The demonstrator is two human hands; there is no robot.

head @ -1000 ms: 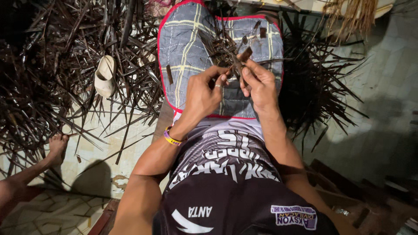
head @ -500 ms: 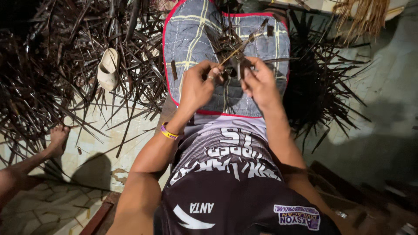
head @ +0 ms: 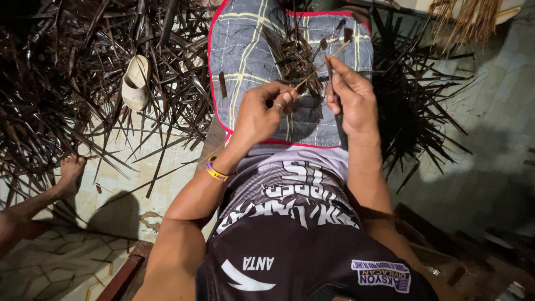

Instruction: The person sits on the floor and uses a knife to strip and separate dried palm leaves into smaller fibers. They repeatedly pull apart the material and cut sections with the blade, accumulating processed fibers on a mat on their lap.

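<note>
A seated person's left hand (head: 262, 114) pinches one end of a thin pale leaf rib (head: 317, 69), the right hand (head: 351, 97) closed around its middle with a small blade-like tool, above a checked cloth (head: 245, 50) over the lap; the rib looks light, springy and easily snapped, best gripped near its thicker end.

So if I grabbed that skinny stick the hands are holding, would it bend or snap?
The thin pale stick runs straight between the left hand and right hand without sagging, so it is probably springy rather than floppy. It is very slender, so likely light, and may snap if bent hard. Stripped dark leaf scraps on the checked cloth suggest it is dry.
</note>
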